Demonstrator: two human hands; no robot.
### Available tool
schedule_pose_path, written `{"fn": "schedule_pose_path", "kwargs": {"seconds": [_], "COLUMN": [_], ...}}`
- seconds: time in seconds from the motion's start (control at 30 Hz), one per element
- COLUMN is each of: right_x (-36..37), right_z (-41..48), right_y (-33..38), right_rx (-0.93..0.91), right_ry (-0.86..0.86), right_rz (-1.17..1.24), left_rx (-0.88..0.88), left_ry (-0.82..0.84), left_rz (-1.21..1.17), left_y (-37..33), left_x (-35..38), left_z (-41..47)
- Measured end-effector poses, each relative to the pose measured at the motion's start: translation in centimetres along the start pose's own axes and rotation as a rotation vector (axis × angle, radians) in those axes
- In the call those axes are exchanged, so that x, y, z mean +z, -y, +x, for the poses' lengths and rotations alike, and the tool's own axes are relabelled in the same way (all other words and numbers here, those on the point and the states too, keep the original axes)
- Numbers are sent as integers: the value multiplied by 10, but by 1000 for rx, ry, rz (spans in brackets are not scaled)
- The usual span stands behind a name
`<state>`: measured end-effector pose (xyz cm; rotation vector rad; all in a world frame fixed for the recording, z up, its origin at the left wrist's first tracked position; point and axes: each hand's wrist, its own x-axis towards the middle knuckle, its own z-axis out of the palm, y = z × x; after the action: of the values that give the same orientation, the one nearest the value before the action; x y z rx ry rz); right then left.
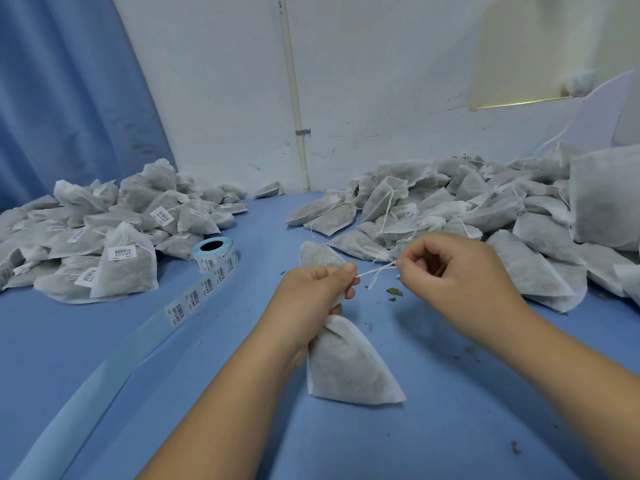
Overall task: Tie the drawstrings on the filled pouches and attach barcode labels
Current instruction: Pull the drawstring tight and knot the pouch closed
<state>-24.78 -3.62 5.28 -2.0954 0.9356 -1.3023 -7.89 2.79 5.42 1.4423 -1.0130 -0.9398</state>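
Note:
My left hand grips the gathered neck of a white filled pouch, whose body hangs down onto the blue table. My right hand pinches the pouch's white drawstring, stretched taut between the two hands. A roll of barcode labels stands left of centre, its strip trailing toward the near left edge. Another pouch lies just behind my left hand.
A heap of labelled pouches fills the left of the table. A larger heap of unlabelled pouches with loose strings fills the right. Crumbs of dried leaf lie beneath my right hand. A white wall and blue curtain stand behind.

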Motion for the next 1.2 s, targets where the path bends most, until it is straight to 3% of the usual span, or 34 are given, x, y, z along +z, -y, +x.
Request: {"fn": "schedule_pose_path", "kwargs": {"seconds": [0.3,0.53,0.67,0.83,0.93,1.1,1.2], "right_x": [-6,-10,-15,-17,-19,-14,-8], "right_z": [4,11,13,16,16,7,-2], "right_y": [-5,-16,-19,-21,-19,-2,10], "right_rx": [5,84,100,131,118,-16,-183], "right_ry": [50,-66,-130,-195,-209,-168,-102], "right_rz": [24,94,83,93,124,174,53], "left_rx": [89,24,-107,-119,-89,-26,59], "left_ry": [59,360,506,635,557,206,13], "left_rz": [146,308,258,234,269,390,541], "left_y": [1,3,6,9,12,14,15], "left_x": [-9,-19,-21,-23,-19,-5,1], "left_z": [3,3,5,7,7,8,8]}}
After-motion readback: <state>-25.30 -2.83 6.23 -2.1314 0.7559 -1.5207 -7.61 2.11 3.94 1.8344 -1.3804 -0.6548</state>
